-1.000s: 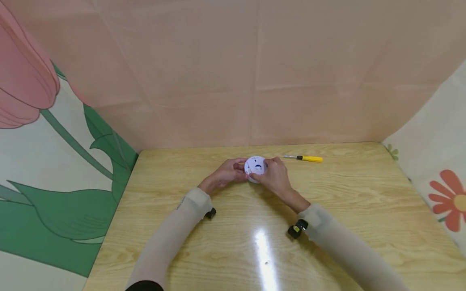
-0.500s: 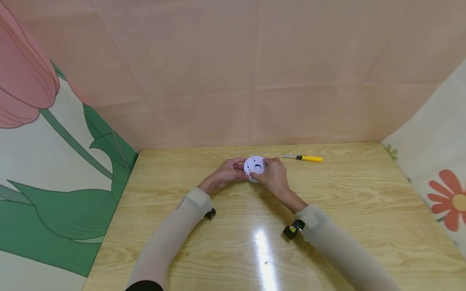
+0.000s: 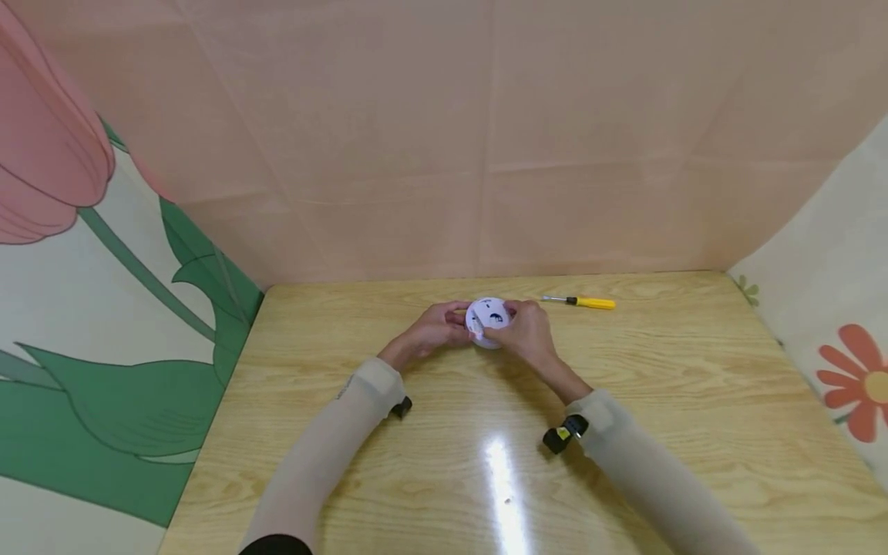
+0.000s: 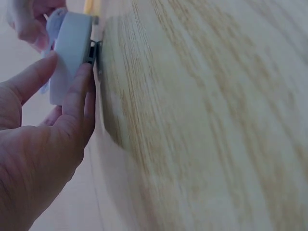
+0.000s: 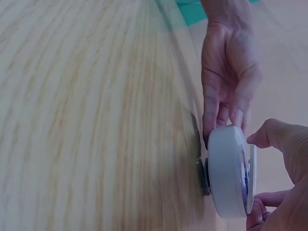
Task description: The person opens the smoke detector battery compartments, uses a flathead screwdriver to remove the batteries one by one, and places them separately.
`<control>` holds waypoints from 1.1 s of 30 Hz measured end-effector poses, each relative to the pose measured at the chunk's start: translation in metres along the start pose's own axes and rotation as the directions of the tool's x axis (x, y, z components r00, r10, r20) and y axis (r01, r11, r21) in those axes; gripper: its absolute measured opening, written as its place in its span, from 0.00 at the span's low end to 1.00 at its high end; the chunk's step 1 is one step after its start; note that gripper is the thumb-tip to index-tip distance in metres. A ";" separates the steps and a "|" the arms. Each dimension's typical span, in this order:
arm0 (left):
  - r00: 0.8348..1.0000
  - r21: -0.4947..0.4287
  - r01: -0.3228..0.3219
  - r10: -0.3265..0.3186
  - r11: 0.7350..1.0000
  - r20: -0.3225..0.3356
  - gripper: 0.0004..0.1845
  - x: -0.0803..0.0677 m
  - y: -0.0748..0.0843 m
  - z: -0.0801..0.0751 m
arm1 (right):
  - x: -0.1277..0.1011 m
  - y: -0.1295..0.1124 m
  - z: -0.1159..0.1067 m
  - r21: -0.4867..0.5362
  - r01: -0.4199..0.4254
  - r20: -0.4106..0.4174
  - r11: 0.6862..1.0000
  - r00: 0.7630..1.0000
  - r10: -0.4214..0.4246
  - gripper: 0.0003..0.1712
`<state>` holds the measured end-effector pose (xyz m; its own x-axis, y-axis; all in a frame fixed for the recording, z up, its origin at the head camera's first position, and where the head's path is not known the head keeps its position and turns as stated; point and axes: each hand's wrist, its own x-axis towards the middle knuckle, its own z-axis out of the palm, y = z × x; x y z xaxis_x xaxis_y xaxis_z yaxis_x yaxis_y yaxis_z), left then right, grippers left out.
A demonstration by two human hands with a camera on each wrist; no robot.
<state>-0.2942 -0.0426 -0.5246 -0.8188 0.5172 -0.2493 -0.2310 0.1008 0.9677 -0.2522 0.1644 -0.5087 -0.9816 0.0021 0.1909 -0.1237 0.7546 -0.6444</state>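
Note:
A round white smoke detector (image 5: 226, 171) is held just over the wooden table, its slotted flat side up in the head view. My left hand (image 3: 433, 330) grips the body from the left, thumb above and fingers beneath, as the left wrist view shows. On top is a thin white mounting plate (image 5: 251, 180), tilted a little off the body with a narrow gap between. My right hand (image 3: 530, 333) pinches this plate at its edge between thumb and fingers. A dark part (image 5: 205, 178) protrudes from the body's underside, close to the table.
A screwdriver (image 3: 588, 302) with a yellow handle lies behind and right of my right hand. The wooden table (image 3: 347, 324) ends at a pink cloth backdrop (image 3: 444, 193). Floral sheets hang at both sides.
My right hand has shifted slightly to the right, and the mounting plate has turned a little under its fingers. The left hand stays in place; the screwdriver has not moved.

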 end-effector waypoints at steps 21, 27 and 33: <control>0.998 -0.086 0.064 -0.062 0.994 0.028 0.40 0.001 -0.002 -0.008 | 0.004 0.035 -0.045 0.034 -0.037 0.054 0.999 0.998 0.035 0.37; 0.997 -0.099 0.077 -0.074 0.992 0.031 0.40 0.001 -0.003 -0.008 | 0.005 0.052 -0.063 0.019 -0.015 0.034 1.000 0.999 0.014 0.35; 0.996 -0.099 0.089 -0.087 0.991 0.027 0.40 0.002 -0.002 -0.007 | 0.003 0.073 -0.084 -0.031 0.025 -0.013 0.999 1.000 -0.025 0.33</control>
<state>-0.2990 -0.0481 -0.5273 -0.7814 0.5289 -0.3312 -0.3536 0.0621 0.9333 -0.2522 0.2751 -0.4932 -0.9762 -0.0085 0.2168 -0.1437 0.7741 -0.6165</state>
